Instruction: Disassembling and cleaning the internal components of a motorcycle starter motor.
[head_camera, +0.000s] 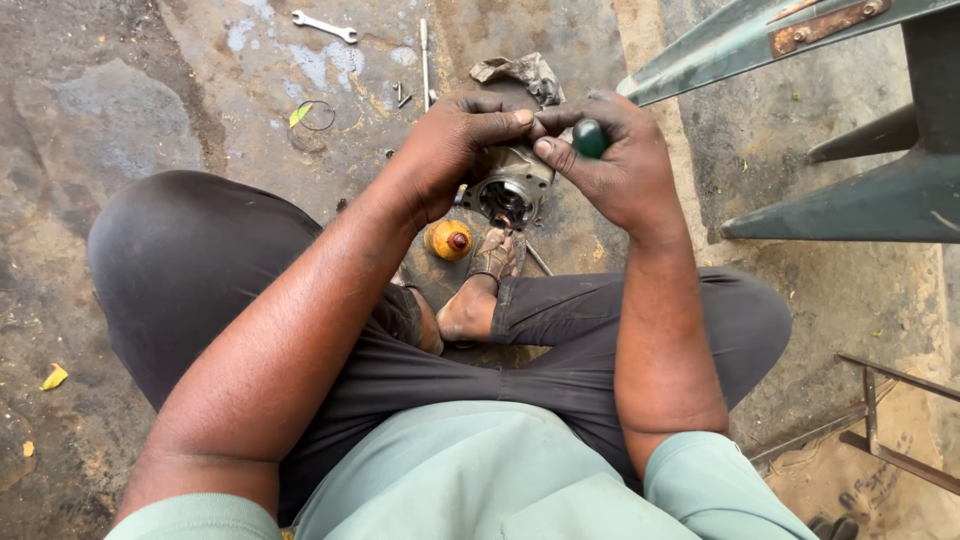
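Metal housing (512, 185) sits open below both hands; right hand (615, 165) grips green screwdriver (590, 138), left hand (455, 150) pinches its tip, fitting unfinished.

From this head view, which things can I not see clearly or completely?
- Green-handled tool: only the handle end shows; the right hand hides the rest.
- Metal housing: the top is covered by the left hand.
- What the fingertips pinch: too small to tell.
- Green metal frame: cut off by the top and right edges.
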